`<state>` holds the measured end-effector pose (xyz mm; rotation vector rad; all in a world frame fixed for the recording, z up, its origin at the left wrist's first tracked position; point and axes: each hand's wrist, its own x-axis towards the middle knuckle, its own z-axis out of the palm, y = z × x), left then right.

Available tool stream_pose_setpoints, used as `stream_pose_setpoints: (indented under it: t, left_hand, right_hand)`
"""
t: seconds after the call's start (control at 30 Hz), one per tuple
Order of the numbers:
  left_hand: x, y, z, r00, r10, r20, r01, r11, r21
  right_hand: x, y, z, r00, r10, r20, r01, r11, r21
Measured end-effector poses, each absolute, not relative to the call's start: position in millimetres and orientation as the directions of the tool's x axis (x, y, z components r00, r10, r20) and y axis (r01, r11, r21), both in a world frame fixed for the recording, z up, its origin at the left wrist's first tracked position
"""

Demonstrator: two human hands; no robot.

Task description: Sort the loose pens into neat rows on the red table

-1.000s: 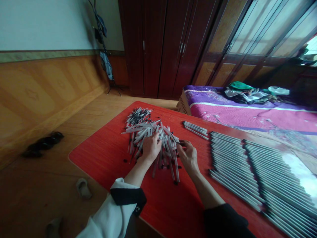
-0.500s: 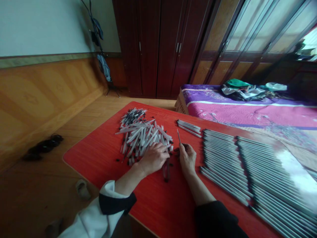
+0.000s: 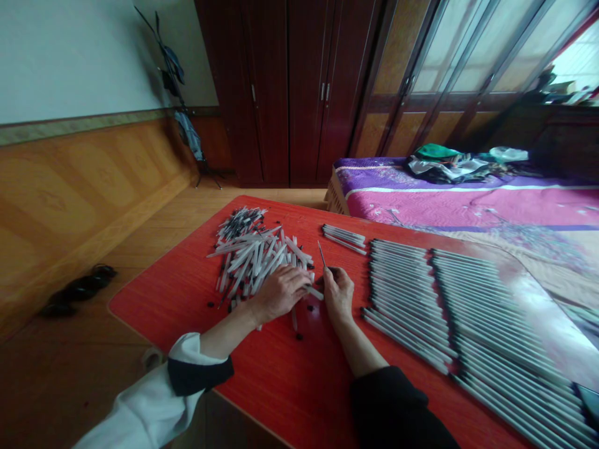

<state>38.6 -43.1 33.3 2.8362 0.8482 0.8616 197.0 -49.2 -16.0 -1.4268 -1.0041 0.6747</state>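
Observation:
My left hand (image 3: 283, 290) is closed at the near right edge of a loose pile of whitish pen tubes (image 3: 255, 259). From its fingertips a short white tube (image 3: 315, 292) sticks out toward my right hand. My right hand (image 3: 339, 293) pinches a thin pointed rod (image 3: 321, 254), like a pen refill, with the tip up and away from me. The fingers of both hands are close together but apart. Under my left hand a tube with a dark end (image 3: 295, 321) lies on the red table (image 3: 290, 386).
Rows of black-ended pens (image 3: 407, 293) lie side by side on the right, with a second row (image 3: 496, 324) beyond. A few more pens (image 3: 345, 237) lie behind my right hand. Small dark-tipped parts (image 3: 241, 223) are heaped at the back left. A bed (image 3: 449, 206) stands behind the table.
My left hand has come out of the pile's edge, and a white tube now shows at its fingertips. My right hand still holds the thin rod. The view has shifted slightly right.

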Motion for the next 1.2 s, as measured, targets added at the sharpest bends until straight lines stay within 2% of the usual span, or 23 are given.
stream_pose_setpoints:
  t: [0.07, 0.13, 0.23, 0.33, 0.4, 0.5, 0.67, 0.77, 0.9, 1.2]
  left_hand:
    - [39.0, -40.5, 37.1, 0.531, 0.624, 0.574, 0.507, -0.776, 0.375]
    - [38.1, -36.4, 36.5, 0.391, 0.668, 0.633, 0.533, -0.725, 0.436]
    - [33.4, -27.5, 26.8, 0.289, 0.624, 0.726, 0.601, -0.708, 0.369]
    - [26.1, -18.0, 15.2, 0.309, 0.588, 0.748, 0.654, -0.702, 0.281]
    - [21.6, -13.2, 11.0, 0.298, 0.601, 0.742, 0.675, -0.682, 0.282]
    - [17.8, -9.0, 9.9, 0.236, 0.630, 0.740, 0.684, -0.649, 0.334]
    - [16.7, -7.6, 10.6, 0.193, 0.657, 0.729, 0.692, -0.618, 0.373]
    - [16.2, -8.2, 11.1, 0.193, 0.657, 0.729, 0.694, -0.616, 0.372]
    - [16.8, -11.3, 13.9, 0.217, 0.638, 0.739, 0.697, -0.631, 0.340]
    - [21.9, -16.3, 17.8, 0.294, 0.608, 0.737, 0.683, -0.674, 0.284]
  right_hand:
    - [197.2, -49.8, -16.1, 0.439, 0.887, 0.145, 0.152, 0.085, -0.985]
    - [196.4, -50.1, -15.5, 0.418, 0.903, 0.100, 0.062, 0.082, -0.995]
    - [194.3, -49.0, -10.8, 0.393, 0.920, 0.000, -0.158, 0.067, -0.985]
    - [191.7, -48.3, 3.6, 0.330, 0.942, -0.058, -0.357, 0.067, -0.932]
    - [189.9, -50.5, 20.0, 0.251, 0.968, -0.031, -0.428, 0.082, -0.900]
    - [187.6, -59.9, 51.8, 0.127, 0.986, 0.108, -0.451, 0.154, -0.879]
    - [190.0, -82.6, 98.9, 0.061, 0.937, 0.343, -0.277, 0.346, -0.896]
    - [194.3, -90.4, 109.1, 0.093, 0.908, 0.409, -0.097, 0.417, -0.904]
    - [198.5, -92.6, 105.5, 0.247, 0.870, 0.427, 0.136, 0.405, -0.904]
    - [199.7, -90.6, 109.6, 0.354, 0.831, 0.430, 0.211, 0.377, -0.902]
